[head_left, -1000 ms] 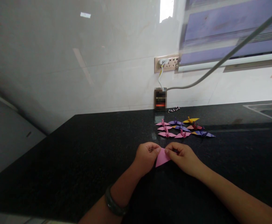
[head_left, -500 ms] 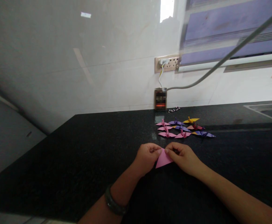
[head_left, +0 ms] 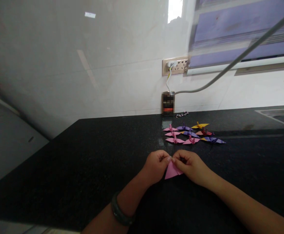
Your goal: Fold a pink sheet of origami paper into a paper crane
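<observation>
A folded piece of pink origami paper (head_left: 172,171) is pinched between my two hands, its wide end pointing toward me. My left hand (head_left: 157,165), with a dark bangle on the forearm, is closed on the paper's upper left edge. From the right, my right hand (head_left: 190,165) grips the top with thumb and fingers and covers part of its right side. The fingertips of both hands meet at the paper's narrow top. Just beyond them several folded paper cranes (head_left: 191,140) in pink, purple, yellow and red stand in rows.
A black countertop (head_left: 95,162) carries everything. At the wall stand a small dark box (head_left: 168,104) with a cable and a beaded string (head_left: 182,114). Above is a wall socket (head_left: 175,66) with a plug; a grey hose (head_left: 229,65) slants to the upper right.
Both hands have shifted slightly toward me and right with the pink paper. The fingertips have come closer together at its top. The cranes stay in place.
</observation>
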Motion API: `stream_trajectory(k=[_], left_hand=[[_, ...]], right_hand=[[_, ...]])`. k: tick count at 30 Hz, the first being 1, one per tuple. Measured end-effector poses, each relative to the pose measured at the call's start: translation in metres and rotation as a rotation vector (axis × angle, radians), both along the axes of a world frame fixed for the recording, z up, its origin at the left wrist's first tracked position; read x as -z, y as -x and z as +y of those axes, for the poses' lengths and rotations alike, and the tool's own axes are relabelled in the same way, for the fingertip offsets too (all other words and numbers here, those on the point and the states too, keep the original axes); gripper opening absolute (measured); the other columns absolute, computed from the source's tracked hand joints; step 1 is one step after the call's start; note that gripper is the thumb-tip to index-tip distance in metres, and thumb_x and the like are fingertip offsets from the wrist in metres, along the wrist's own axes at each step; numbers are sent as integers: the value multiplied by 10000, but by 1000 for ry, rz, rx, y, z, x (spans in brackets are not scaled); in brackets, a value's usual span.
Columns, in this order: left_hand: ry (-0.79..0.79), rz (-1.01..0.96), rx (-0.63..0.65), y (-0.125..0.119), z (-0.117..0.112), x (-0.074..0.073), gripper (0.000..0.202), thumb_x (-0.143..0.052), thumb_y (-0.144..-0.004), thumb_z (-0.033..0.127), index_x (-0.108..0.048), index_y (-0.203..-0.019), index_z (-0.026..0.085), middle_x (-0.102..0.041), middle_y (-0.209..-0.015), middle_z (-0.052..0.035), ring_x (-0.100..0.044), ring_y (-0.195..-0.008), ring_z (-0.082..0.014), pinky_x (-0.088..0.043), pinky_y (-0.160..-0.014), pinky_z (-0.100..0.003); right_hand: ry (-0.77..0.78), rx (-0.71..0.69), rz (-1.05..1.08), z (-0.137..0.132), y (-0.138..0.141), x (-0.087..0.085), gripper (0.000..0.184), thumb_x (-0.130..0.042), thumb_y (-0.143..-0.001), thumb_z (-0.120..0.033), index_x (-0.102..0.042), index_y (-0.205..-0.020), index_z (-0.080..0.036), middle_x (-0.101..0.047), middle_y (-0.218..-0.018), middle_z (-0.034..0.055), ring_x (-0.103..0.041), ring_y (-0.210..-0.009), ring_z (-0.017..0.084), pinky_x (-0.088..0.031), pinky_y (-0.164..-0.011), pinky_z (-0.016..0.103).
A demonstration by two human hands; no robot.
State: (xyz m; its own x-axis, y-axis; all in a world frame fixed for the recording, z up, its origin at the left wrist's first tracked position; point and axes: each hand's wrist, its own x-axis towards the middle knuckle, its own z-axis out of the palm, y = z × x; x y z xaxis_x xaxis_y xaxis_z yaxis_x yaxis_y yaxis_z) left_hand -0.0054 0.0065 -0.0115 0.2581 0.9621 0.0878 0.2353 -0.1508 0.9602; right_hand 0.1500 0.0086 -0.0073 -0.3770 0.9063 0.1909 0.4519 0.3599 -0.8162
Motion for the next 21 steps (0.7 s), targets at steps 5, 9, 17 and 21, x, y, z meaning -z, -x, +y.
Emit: stream_trajectory(k=[5, 9, 17, 21], left_hand=[[-150, 135, -20, -1, -4, -2, 179, -429, -746, 245, -570, -680, 155, -552, -642, -11, -481, -605, -121, -349, -550, -218], [-201, 186, -99, 6, 1, -4, 185, -422, -755, 260, -547, -662, 159, -511, -606, 3, -451, -574, -115, -325, -525, -213], [-135, 68, -291, 23, 20, 0, 192, -476, -721, 311, -538, -635, 150, -477, -557, 10, -427, -530, -106, -318, -490, -205], [52, -163, -324, 22, 20, -1, 201, -490, -715, 332, -495, -636, 147, -470, -535, 20, -433, -489, -91, -345, -479, -205]], right_hand=[[65, -6, 40, 0, 0, 0, 127, -449, -720, -205, -534, -641, -154, -458, -536, -29, -407, -496, 90, -314, -451, 193], [85, 5, 48, 3, -4, -3, 120, -456, -698, -194, -552, -642, -147, -463, -536, -27, -403, -490, 85, -310, -443, 190], [43, 115, 60, 19, -18, -5, 121, -478, -676, -231, -538, -603, -156, -479, -527, -24, -423, -490, 95, -334, -462, 207], [103, 178, 177, 18, -18, -7, 175, -486, -697, -271, -506, -564, -159, -487, -521, -25, -438, -480, 91, -353, -484, 213]])
